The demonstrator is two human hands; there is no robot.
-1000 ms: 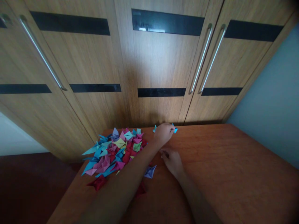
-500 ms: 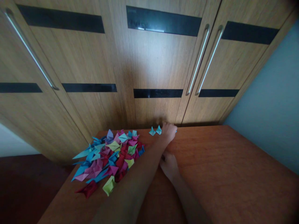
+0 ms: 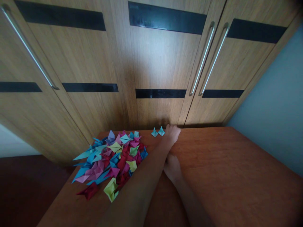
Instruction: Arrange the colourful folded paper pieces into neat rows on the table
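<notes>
My left hand (image 3: 173, 133) reaches to the far edge of the table, its fingers bent downward and closed; whatever is under them is hidden. Just left of it, two small light-blue folded-paper pieces (image 3: 161, 131) stand side by side. Closer to me, my right hand (image 3: 172, 167) rests on the table with curled fingers, partly covered by my left forearm, so I cannot see what they hold, if anything. A heap of colourful origami pieces (image 3: 121, 156) lies left of my forearm, in blue, pink, red, yellow and green.
The reddish-brown wooden table (image 3: 220, 170) extends to the right. Behind its far edge rises a wooden wardrobe (image 3: 161, 60) with dark strips and long metal handles. A pale wall (image 3: 276, 110) stands at the right. Near the heap's front lie a red piece (image 3: 89, 191) and a yellow-green piece (image 3: 110, 189).
The view has shifted slightly. My left hand has moved a little right, and the bit of blue seen at its fingers before is now hidden. My right hand stays nearly in place.
</notes>
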